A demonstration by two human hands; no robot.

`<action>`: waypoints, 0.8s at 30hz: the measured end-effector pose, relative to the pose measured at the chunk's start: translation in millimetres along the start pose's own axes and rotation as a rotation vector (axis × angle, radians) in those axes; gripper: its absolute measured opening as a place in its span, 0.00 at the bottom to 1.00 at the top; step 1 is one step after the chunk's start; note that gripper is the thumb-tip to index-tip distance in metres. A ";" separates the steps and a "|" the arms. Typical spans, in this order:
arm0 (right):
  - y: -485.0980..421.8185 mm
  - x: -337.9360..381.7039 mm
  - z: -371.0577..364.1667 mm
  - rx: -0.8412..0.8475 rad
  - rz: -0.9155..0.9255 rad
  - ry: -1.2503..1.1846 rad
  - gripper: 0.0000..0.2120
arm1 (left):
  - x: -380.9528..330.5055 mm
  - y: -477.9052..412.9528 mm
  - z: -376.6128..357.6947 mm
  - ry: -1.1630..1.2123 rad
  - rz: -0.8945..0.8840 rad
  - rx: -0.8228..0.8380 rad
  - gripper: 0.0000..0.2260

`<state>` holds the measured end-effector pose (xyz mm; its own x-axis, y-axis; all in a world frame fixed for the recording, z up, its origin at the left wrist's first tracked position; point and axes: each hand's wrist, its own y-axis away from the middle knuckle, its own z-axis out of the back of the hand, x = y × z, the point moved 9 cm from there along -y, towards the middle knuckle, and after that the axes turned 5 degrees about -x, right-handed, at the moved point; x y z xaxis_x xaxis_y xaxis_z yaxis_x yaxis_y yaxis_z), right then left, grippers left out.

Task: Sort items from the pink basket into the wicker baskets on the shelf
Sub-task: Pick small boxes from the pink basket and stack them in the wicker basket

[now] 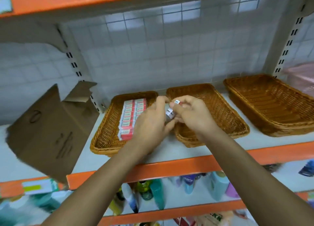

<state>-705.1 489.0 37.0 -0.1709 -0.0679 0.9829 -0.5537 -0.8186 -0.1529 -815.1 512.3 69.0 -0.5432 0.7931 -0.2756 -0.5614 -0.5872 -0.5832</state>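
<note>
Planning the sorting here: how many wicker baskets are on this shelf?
3. The left basket holds rows of red-and-white boxes; the middle basket sits right beside it; the right basket stands farther right, apart. Others may lie outside the frame.

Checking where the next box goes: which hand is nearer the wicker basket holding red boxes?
Left. The left hand, gripping small boxes with the right hand, overlaps the left basket's right rim; the right hand is farther right, over the middle basket.
</note>
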 end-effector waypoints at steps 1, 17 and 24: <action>-0.2 -2.1 -8.2 -0.002 -0.013 -0.014 0.02 | 7.4 1.9 3.5 -0.008 -0.018 -0.009 0.19; 14.1 10.2 -119.7 0.185 0.390 0.830 0.18 | 122.6 30.6 10.5 -0.124 0.004 0.260 0.22; 10.2 -2.4 -120.7 0.161 0.279 0.996 0.20 | 148.6 37.6 16.8 0.054 0.236 0.248 0.20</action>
<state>-808.7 549.6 20.8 -0.9104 0.1746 0.3752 -0.2887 -0.9175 -0.2736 -927.4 605.3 19.0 -0.6459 0.6345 -0.4246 -0.5627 -0.7715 -0.2969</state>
